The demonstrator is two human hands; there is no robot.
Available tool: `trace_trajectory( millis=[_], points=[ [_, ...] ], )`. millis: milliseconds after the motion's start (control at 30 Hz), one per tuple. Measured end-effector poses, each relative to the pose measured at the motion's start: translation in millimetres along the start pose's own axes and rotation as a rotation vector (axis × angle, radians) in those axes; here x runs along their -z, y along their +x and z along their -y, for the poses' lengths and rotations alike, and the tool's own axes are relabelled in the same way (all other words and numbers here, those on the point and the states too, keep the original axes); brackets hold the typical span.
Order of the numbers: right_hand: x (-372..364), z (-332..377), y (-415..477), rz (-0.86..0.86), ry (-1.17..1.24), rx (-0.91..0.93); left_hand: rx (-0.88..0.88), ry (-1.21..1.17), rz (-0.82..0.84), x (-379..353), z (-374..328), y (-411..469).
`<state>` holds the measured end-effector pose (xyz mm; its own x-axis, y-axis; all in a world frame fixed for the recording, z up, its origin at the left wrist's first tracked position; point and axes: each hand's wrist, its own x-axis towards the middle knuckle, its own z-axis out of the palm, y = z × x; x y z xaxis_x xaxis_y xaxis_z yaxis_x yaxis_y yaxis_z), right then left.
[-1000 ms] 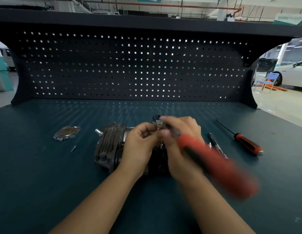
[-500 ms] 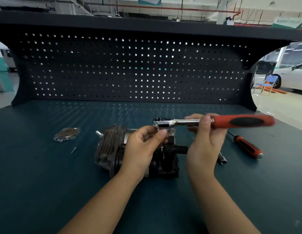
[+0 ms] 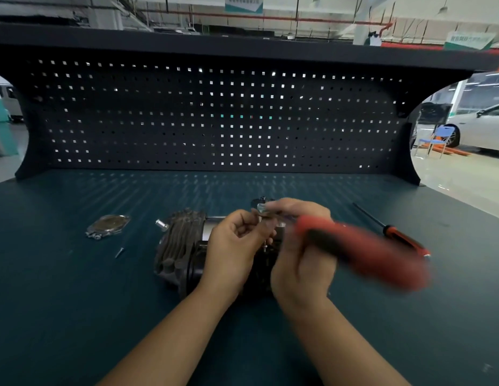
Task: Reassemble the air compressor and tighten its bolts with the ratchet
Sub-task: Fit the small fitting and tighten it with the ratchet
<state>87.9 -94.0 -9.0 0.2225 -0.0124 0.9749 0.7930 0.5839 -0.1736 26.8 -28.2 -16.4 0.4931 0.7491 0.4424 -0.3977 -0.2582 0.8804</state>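
The dark finned air compressor (image 3: 181,243) lies on its side in the middle of the bench. My left hand (image 3: 234,246) sits on top of it, fingers curled and pinching the socket under the ratchet head (image 3: 260,206). My right hand (image 3: 301,254) grips the ratchet (image 3: 362,252) near the front of its red and black handle, which is blurred and points toward the near right. Both hands hide the compressor's right part and the bolt.
A round metal cover plate (image 3: 107,226) lies to the left, with a loose screw (image 3: 119,252) just in front of it. A red-handled screwdriver (image 3: 396,232) lies to the right. The dark pegboard (image 3: 214,115) closes the bench at the back.
The ratchet handle has swung from pointing right, level, toward me and the near right; it is blurred with motion. My left hand stays on the socket.
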Motion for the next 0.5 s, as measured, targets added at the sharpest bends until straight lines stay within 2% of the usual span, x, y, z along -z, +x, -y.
trace_trajectory(
  millis=[100, 133, 200, 267, 333, 500],
  points=[
    [7, -6, 12, -0.274, 0.211, -0.558, -0.056, -0.043, 0.006, -2, -5, -3],
    [12, -10, 17, -0.317, 0.242, -0.766, -0.052, -0.041, 0.007, -2, -5, -3],
    [22, -23, 25, -0.287, 0.370, -1.104, -0.040, -0.048, 0.028, -1, -5, -3],
    [30, -29, 35, -0.216, 0.514, -1.263, -0.036, -0.049, 0.036, -2, -6, -2],
    [29, -27, 37, -0.262, 0.566, -1.201, -0.044, -0.044, 0.032, -2, -5, -2],
    [12, -5, 19, -0.289, 0.234, -0.598, -0.051, -0.042, -0.006, -1, -4, -2]
  ],
)
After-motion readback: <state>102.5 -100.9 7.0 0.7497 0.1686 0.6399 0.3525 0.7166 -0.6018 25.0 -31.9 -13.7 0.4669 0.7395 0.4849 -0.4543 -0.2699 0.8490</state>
